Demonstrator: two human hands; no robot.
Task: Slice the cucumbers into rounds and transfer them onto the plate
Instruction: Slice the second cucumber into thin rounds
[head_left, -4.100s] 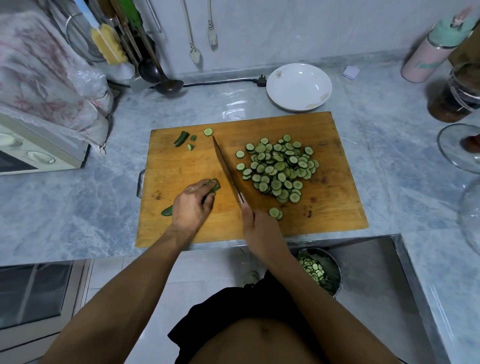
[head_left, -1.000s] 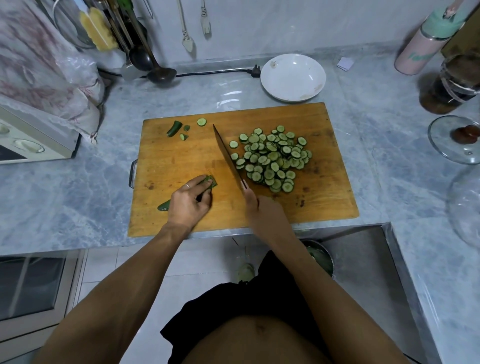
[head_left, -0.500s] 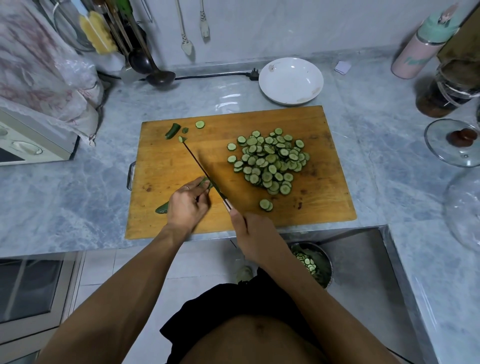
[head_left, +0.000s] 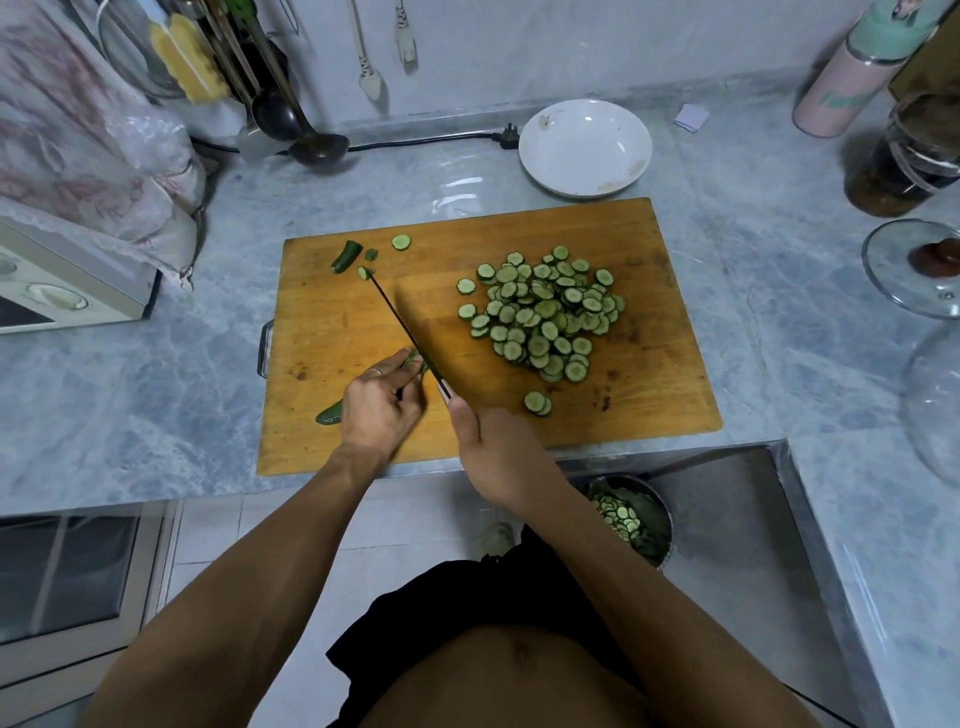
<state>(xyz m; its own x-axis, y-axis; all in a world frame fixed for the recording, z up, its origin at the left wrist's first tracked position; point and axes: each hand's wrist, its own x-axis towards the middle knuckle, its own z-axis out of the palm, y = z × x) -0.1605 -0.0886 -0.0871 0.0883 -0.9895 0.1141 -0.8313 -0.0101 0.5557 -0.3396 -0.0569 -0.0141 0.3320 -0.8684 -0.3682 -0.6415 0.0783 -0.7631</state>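
Observation:
A wooden cutting board (head_left: 654, 244) lies on the grey marble counter. My left hand (head_left: 379, 405) holds a short cucumber piece (head_left: 330, 414) down near the board's front left; only its two ends show. My right hand (head_left: 493, 447) grips the knife (head_left: 405, 332) by its handle, and the blade lies against the cucumber's cut end, its tip reaching toward the far left. A heap of cucumber rounds (head_left: 545, 312) covers the board's middle right, with two more rounds (head_left: 536, 403) near my right hand. The white plate (head_left: 585, 147) stands behind the board and holds no cucumber.
Cucumber ends (head_left: 347, 255) and a loose round (head_left: 401, 241) lie at the board's far left. A metal bowl (head_left: 631, 519) with cucumber bits sits in the sink. A ladle (head_left: 311, 145), power cord, pink bottle (head_left: 852, 78), jar (head_left: 904, 161) and glass lid (head_left: 914, 265) ring the counter.
The knife swung from beside the heap of rounds leftward onto the cucumber under my left hand. Two rounds now lie apart from the heap near my right hand.

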